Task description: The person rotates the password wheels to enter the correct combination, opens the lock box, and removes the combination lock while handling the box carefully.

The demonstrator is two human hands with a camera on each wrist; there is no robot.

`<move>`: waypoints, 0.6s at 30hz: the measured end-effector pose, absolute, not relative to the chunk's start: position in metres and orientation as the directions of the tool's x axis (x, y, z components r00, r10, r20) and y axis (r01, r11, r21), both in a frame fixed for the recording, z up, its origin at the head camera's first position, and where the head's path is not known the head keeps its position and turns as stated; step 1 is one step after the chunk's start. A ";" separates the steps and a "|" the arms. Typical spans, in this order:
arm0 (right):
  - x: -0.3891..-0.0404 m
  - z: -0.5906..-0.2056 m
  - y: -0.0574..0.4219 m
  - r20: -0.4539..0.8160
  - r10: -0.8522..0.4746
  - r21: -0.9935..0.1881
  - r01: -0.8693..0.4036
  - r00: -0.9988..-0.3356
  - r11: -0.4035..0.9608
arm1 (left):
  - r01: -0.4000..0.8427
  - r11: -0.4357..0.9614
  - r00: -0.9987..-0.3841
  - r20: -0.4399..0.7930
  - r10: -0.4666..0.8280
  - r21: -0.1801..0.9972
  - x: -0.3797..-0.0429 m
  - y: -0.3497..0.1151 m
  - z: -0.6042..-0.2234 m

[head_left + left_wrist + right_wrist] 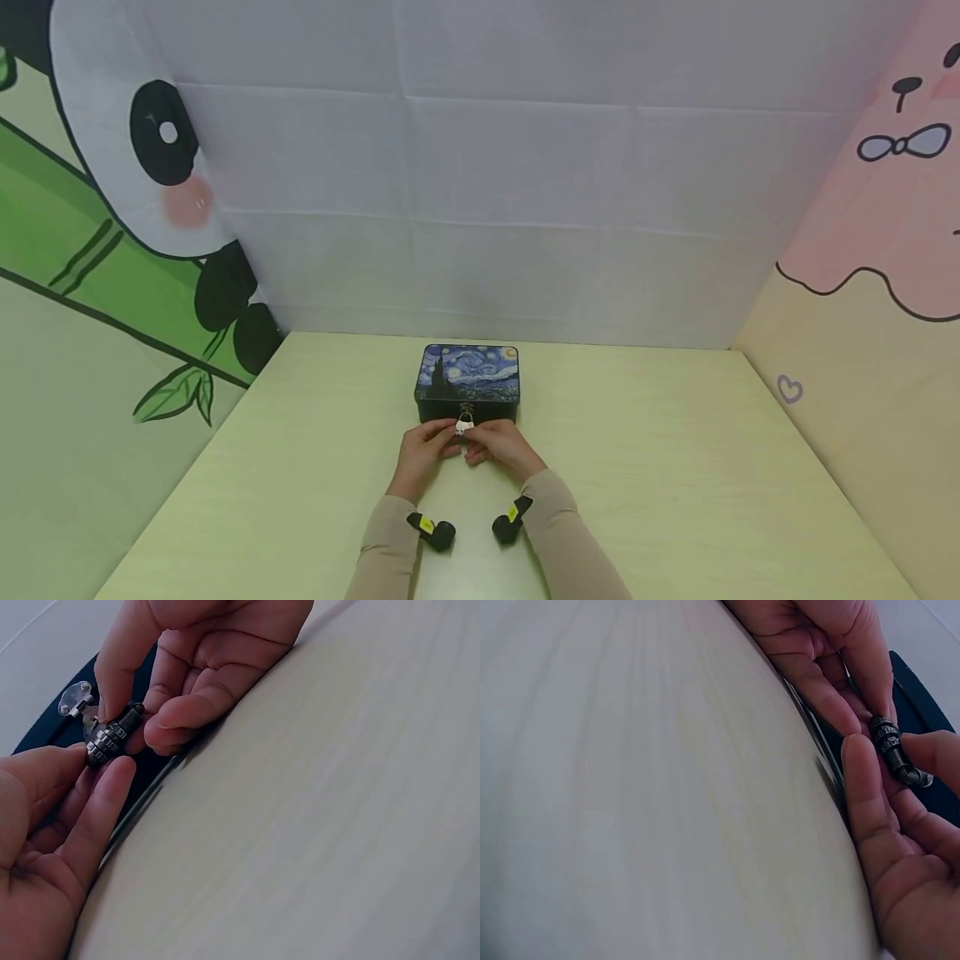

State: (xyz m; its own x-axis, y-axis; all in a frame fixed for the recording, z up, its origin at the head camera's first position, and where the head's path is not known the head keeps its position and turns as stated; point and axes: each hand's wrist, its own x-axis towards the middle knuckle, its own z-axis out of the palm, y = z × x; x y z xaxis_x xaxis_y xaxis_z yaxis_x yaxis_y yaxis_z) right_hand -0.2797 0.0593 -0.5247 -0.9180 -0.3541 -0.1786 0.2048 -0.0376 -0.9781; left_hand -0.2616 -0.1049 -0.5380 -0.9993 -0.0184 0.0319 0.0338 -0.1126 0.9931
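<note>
A small combination padlock (464,427) with rows of number dials is at the front of a tin box (472,379), whose lid carries a swirling blue night-sky painting. Its shackle lies at the metal latch (75,698); whether it is locked cannot be seen. My left hand (422,454) pinches the padlock from the left, thumb and fingertips at one end of the dials. From the other side my right hand (506,447) pinches it too. In the right wrist view the dark dials of the padlock (886,736) show between the fingertips of both hands.
The box stands on a pale wooden table (645,467), near its back edge. Behind rises a white creased sheet (517,167). Painted side walls flank the table, with a panda at left and a pink figure at right. Black wrist cameras (441,536) sit on both sleeves.
</note>
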 end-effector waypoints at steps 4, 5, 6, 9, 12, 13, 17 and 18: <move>-0.278 -0.522 0.059 -0.170 -0.359 -0.981 0.192 -0.918 -0.026 | 0.033 -0.108 -0.999 0.031 -0.018 0.994 -0.262 -0.105 -0.539; -0.278 -0.522 0.059 -0.168 -0.359 -0.982 0.189 -0.918 -0.024 | 0.031 -0.107 -0.999 0.029 -0.018 0.994 -0.263 -0.105 -0.539; -0.278 -0.522 0.059 -0.165 -0.361 -0.983 0.185 -0.918 -0.021 | 0.029 -0.106 -0.999 0.027 -0.017 0.994 -0.263 -0.105 -0.539; -0.278 -0.521 0.059 -0.162 -0.364 -0.984 0.179 -0.917 -0.015 | 0.023 -0.108 -1.000 0.021 -0.014 0.994 -0.263 -0.105 -0.539; -0.278 -0.521 0.060 -0.169 -0.365 -0.983 0.185 -0.916 -0.009 | 0.018 -0.117 -1.000 0.017 -0.010 0.993 -0.263 -0.105 -0.538; -0.278 -0.521 0.060 -0.168 -0.366 -0.983 0.184 -0.915 -0.008 | 0.014 -0.118 -1.000 0.013 -0.008 0.993 -0.263 -0.105 -0.538; -0.271 -0.509 0.060 -0.154 -0.368 -0.985 0.172 -0.917 -0.015 | 0.016 -0.120 -1.000 0.016 -0.005 0.993 -0.263 -0.105 -0.537; -0.268 -0.506 0.061 -0.145 -0.368 -0.987 0.163 -0.918 -0.018 | 0.016 -0.119 -1.000 0.015 -0.006 0.993 -0.263 -0.105 -0.538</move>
